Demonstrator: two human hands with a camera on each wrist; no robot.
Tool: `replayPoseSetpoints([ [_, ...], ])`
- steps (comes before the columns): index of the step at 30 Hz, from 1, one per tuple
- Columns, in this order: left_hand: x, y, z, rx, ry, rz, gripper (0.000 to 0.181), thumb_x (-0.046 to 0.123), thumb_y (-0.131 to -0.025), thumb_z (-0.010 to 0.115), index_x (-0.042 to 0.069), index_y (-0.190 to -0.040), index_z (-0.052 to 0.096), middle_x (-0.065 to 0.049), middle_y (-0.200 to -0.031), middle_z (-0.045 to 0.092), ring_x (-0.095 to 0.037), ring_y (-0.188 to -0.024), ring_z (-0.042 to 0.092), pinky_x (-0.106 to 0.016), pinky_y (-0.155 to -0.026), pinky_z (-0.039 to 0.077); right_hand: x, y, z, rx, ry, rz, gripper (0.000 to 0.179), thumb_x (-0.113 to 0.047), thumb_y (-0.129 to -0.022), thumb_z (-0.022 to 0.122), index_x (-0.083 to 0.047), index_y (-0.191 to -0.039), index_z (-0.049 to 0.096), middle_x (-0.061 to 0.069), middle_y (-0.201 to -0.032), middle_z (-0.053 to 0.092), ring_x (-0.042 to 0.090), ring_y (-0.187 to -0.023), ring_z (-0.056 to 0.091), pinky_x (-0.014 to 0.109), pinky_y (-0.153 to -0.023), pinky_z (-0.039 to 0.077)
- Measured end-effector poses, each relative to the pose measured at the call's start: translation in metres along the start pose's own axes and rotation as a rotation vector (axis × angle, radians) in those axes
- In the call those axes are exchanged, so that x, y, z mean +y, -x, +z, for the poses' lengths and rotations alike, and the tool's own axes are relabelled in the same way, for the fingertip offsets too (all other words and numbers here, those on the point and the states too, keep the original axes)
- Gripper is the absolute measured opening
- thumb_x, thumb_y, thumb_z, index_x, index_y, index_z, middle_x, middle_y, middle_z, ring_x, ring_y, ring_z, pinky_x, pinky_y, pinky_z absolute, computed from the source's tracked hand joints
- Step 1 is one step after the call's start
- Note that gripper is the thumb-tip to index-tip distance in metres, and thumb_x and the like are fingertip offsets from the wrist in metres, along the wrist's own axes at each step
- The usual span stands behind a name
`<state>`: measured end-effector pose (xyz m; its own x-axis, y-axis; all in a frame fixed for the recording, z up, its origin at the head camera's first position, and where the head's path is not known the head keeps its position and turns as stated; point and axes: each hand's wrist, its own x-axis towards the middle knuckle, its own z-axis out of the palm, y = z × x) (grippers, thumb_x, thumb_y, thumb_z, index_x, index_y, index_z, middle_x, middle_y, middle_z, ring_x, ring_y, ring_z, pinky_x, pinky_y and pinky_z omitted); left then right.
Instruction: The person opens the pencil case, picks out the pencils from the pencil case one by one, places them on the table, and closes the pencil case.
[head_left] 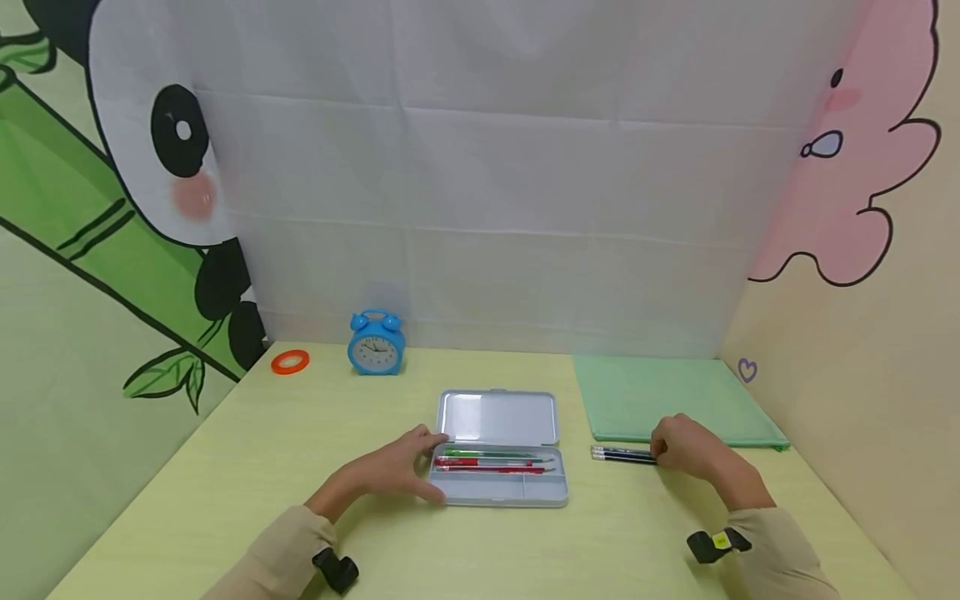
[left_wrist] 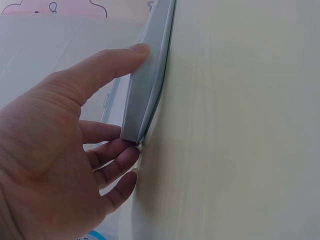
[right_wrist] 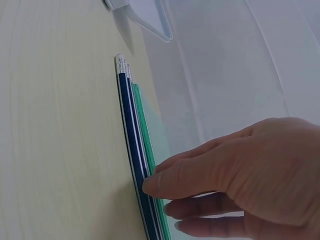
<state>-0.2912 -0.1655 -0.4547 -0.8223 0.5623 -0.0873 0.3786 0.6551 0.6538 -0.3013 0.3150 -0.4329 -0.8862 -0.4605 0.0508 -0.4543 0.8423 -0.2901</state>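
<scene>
A pale grey pencil case (head_left: 510, 502) lies with its lid tipped back, holding a green pencil (head_left: 480, 454) and red pens or pencils (head_left: 491, 469) in its long compartment. My left hand (head_left: 397, 467) grips its left end; in the left wrist view the thumb (left_wrist: 135, 52) lies along the front wall and the fingers bend round the corner. To the right, my right hand (head_left: 693, 450) is on dark blue striped pencils (head_left: 618, 454) with white eraser ends pointing left. The right wrist view has its thumb (right_wrist: 160, 185) on these pencils (right_wrist: 131, 120), the other fingers on their far side.
Behind the pencils lies a flat mint-green mat or folder (head_left: 667, 396). A blue alarm clock (head_left: 377, 346) and an orange-red ring (head_left: 290, 362) stand at the back left. White sheeting (head_left: 487, 183) hangs behind the table; painted walls (head_left: 832, 350) flank both sides.
</scene>
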Motion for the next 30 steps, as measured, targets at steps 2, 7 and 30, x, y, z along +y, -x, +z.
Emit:
replayPoseSetpoints([
  [2, 0.000, 0.000, 0.000, 0.000, 0.001, -0.004, 0.092, 0.042, -0.077, 0.086, 0.002, -0.148, 0.044, -0.004, -0.116, 0.045, -0.023, -0.113, 0.043, -0.043, -0.093, 0.041, -0.002, -0.001, -0.001, -0.001, -0.025, -0.025, 0.023, 0.008, -0.080, 0.072, -0.013, -0.071, 0.070, -0.007, -0.070, 0.059, 0.010, -0.063, 0.046, 0.029, -0.058, 0.044],
  [7, 0.000, 0.000, -0.002, -0.002, 0.003, -0.007, 0.092, 0.041, -0.077, 0.086, 0.002, -0.148, 0.044, -0.003, -0.117, 0.045, -0.023, -0.113, 0.043, -0.044, -0.095, 0.041, -0.014, -0.008, -0.003, 0.012, -0.101, -0.157, 0.023, 0.006, -0.084, 0.070, -0.014, -0.072, 0.070, -0.010, -0.069, 0.057, 0.004, -0.062, 0.043, 0.026, -0.058, 0.041],
  [30, -0.008, -0.006, 0.001, -0.005, -0.026, -0.003, 0.095, 0.045, -0.075, 0.086, 0.003, -0.149, 0.044, 0.000, -0.113, 0.044, -0.020, -0.111, 0.044, -0.042, -0.093, 0.041, -0.134, -0.075, 0.034, -0.062, -0.069, -0.228, 0.006, -0.002, -0.090, 0.072, -0.003, -0.090, 0.078, 0.001, -0.084, 0.071, 0.011, -0.069, 0.057, 0.025, -0.067, 0.053],
])
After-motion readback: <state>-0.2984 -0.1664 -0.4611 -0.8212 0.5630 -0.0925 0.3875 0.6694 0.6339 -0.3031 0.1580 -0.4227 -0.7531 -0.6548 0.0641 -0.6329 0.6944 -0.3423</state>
